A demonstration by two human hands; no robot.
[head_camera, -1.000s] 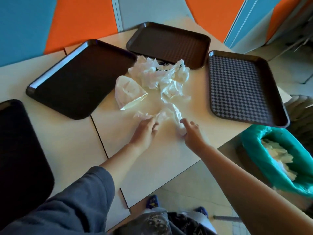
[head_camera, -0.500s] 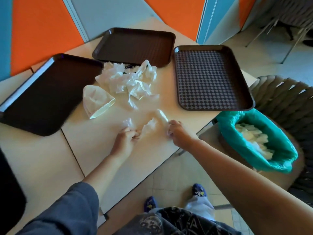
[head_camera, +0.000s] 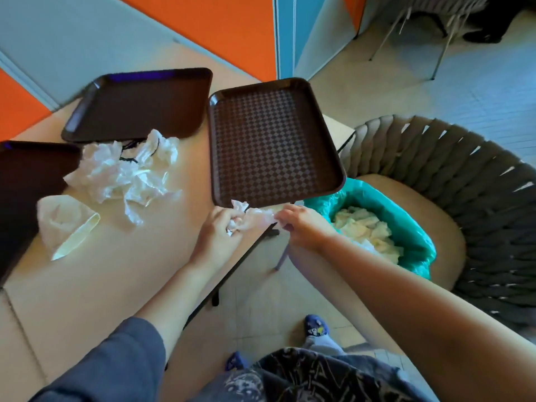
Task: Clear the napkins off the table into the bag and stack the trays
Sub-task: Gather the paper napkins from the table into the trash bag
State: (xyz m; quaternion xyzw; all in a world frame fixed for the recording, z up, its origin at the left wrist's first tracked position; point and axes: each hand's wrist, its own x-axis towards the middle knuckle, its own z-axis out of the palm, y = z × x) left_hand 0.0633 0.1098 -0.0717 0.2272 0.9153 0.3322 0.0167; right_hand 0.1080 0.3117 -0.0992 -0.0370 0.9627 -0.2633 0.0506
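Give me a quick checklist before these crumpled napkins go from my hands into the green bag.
1. Left hand grips the napkin wad: ok.
2. Right hand pinches its napkin piece: ok.
3. Green bag mouth open, napkins already inside: ok.
4. Hands over the bag: not ok, at the table edge.
5. Table cleared: not ok, napkin pile remains.
6. Room left in the bag: cannot tell.
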